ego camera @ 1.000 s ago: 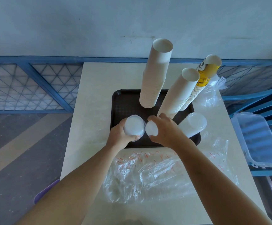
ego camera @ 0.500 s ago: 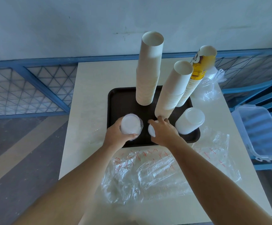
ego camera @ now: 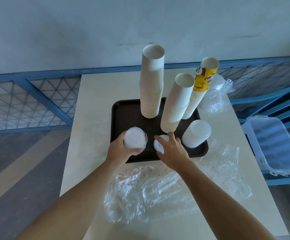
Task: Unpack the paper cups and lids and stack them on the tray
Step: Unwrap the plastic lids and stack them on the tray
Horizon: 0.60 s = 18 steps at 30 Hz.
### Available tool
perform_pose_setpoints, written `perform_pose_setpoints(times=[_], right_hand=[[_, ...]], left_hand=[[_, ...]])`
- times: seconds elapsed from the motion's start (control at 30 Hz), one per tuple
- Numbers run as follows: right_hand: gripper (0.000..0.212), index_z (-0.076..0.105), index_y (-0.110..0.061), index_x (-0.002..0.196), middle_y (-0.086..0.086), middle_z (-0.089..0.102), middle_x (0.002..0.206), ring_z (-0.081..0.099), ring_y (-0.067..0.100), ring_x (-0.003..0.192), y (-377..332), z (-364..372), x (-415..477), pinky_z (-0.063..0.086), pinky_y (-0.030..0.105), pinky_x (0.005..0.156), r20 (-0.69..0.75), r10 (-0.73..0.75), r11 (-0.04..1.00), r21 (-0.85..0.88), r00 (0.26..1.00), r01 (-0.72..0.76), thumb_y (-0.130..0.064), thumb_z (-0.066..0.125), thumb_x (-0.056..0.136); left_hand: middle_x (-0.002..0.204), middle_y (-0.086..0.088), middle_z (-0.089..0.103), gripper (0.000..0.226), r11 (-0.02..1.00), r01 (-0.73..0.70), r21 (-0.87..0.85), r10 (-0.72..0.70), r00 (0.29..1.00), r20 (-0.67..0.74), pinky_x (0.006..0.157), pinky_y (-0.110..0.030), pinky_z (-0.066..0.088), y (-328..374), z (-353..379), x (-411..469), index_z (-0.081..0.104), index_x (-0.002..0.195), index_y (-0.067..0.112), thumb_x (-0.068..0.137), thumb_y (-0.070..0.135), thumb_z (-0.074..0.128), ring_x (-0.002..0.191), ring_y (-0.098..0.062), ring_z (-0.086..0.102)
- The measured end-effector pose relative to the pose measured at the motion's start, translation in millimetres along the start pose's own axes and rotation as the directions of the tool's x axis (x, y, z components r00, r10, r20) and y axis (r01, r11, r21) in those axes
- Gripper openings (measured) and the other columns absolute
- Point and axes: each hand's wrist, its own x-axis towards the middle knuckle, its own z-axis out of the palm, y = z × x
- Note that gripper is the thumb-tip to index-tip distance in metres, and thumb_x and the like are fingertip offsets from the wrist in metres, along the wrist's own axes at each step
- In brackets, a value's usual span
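A: Fingers first: how do they lie?
B: The left hand's (ego camera: 120,149) fingers curl round a wrapped lid stack (ego camera: 134,140), thumb on its near side, holding it upright at the tray's near-left corner. I cannot tell whether it rests on the tray. The right hand (ego camera: 172,150) has its fingers (ego camera: 171,135) spread wide and bent over a small lid stack (ego camera: 159,144). Its thumb is at the near rim and its forefinger at the far rim, gripping the stack at the middle of the tray's near edge.
A: What carries everything?
B: A cream table (ego camera: 95,104). Crumpled clear wrappers (ego camera: 158,187) with red print lie along its near edge, beneath both forearms. The dark tray (ego camera: 127,115) lies at the table's middle. A clear lidded box (ego camera: 275,144) sits off the table's right edge.
A: And on the tray?
B: The tallest white cup stack (ego camera: 152,84) stands upright at the far edge. A shorter white cup stack (ego camera: 177,103) leans to its right, with its base just beyond the right hand. A yellow printed cup stack (ego camera: 201,90) leans close beside that one, near the far-right corner.
A: More lids?
B: A bare lid stack (ego camera: 196,134) stands in the tray's near-right corner, just beside the right hand. A small clear bag (ego camera: 217,97) lies at the table's far-right corner.
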Motion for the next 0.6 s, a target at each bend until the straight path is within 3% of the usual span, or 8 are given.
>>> perform_pose_setpoints(times=[0.1,0.33,0.6], right_hand=[[0.069,0.037,-0.039,0.155,0.011,0.033,0.153,0.051,0.038,0.127,4,6,1,0.054,0.049,0.102,-0.058,0.002,0.998,0.068,0.998,0.002,-0.032,0.072,0.096],[0.085,0.028,-0.025,0.159,0.013,0.038,0.151,0.054,0.039,0.127,3,7,9,0.053,0.051,0.103,-0.086,0.069,0.986,0.157,0.994,-0.055,-0.027,0.079,0.091],[0.079,0.037,-0.029,0.155,0.013,0.04,0.151,0.057,0.037,0.123,0,16,11,0.059,0.05,0.097,-0.164,0.099,0.98,0.185,0.981,-0.068,-0.038,0.079,0.089]], left_hand=[[0.13,0.01,0.059,0.09,1.0,0.008,0.005,-0.008,1.0,0.0,0.097,-0.032,0.052,-2,0,1,0.051,0.146,0.032,0.069,0.04,0.097,0.12,-0.015,0.054],[0.131,0.009,0.058,0.089,1.0,0.004,0.025,-0.004,1.0,-0.006,0.096,-0.03,0.05,-3,1,1,0.05,0.146,0.03,0.071,0.041,0.096,0.121,-0.015,0.053],[0.132,0.01,0.057,0.089,0.999,0.006,0.033,-0.006,1.0,-0.013,0.1,-0.034,0.052,-2,2,2,0.05,0.147,0.03,0.072,0.042,0.096,0.121,-0.014,0.052]])
